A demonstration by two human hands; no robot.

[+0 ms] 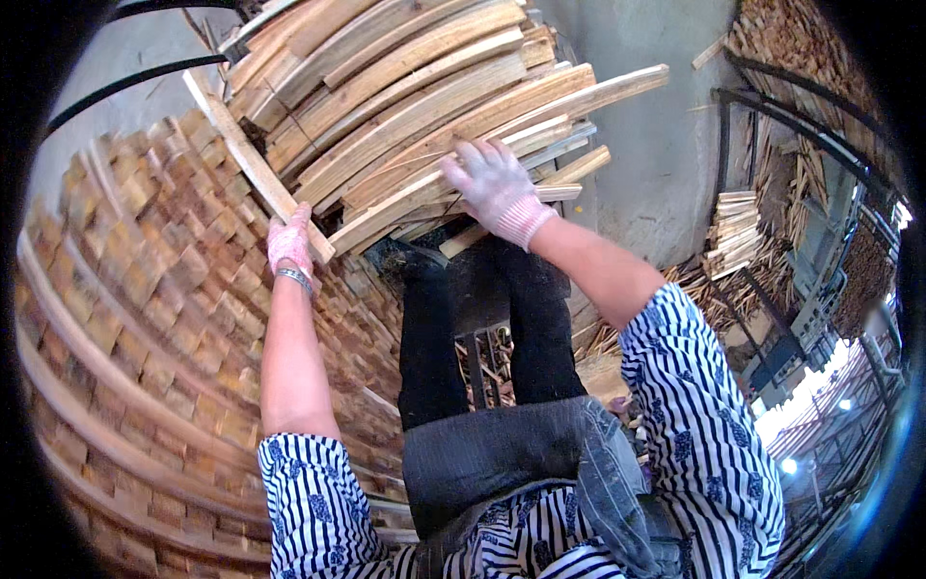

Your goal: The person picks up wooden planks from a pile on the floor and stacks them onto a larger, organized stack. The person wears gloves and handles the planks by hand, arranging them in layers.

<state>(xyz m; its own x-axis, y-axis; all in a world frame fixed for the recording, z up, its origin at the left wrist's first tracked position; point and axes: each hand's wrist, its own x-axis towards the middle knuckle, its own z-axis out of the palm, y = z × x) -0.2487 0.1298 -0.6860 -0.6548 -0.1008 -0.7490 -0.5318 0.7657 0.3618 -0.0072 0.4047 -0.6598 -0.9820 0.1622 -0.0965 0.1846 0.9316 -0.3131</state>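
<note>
Tall stack at left, plenty of boards still loose

The biggest thing here is the wall of stacked wood (174,318), blurred in places, filling the left side in close layers — that much looks done. Next in size is the pile of boards (415,106) in front of the person, lying roughly side by side with uneven ends; judging by how many lie there, much is left to handle. A smaller bundle of boards (731,232) sits well apart on the right. One single board (246,154) slants across the pile's left end, its near end at the gloved left hand (290,241), which seems closed around it, fingers partly hidden. The gloved right hand (495,188) rests palm down on the pile, fingers slightly bent — whether it pinches a board, I cannot tell
</note>
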